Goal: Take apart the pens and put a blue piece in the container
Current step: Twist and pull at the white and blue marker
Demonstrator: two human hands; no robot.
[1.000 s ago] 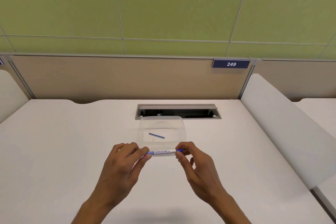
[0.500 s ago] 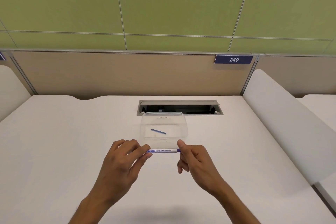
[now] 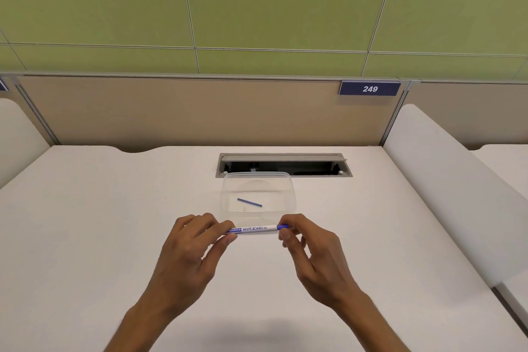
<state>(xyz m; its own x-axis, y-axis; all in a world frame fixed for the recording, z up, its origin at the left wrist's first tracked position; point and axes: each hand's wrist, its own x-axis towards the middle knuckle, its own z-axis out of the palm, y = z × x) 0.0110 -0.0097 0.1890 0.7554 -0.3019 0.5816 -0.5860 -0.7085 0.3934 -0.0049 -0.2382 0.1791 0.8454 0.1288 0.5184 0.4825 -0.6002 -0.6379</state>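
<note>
Two hands pinch one whiteboard marker level above the table: the left hand has its grip closed on the blue-labelled end, the right hand on the blue tip end. Just beyond the grip stands a clear container with a thin blue piece lying inside.

Since half a second ago, the right hand has re-closed its fingers on the blue tip end of the whiteboard marker, where the thumb alone was raised behind that end. One second ago the grip was similarly closed.
</note>
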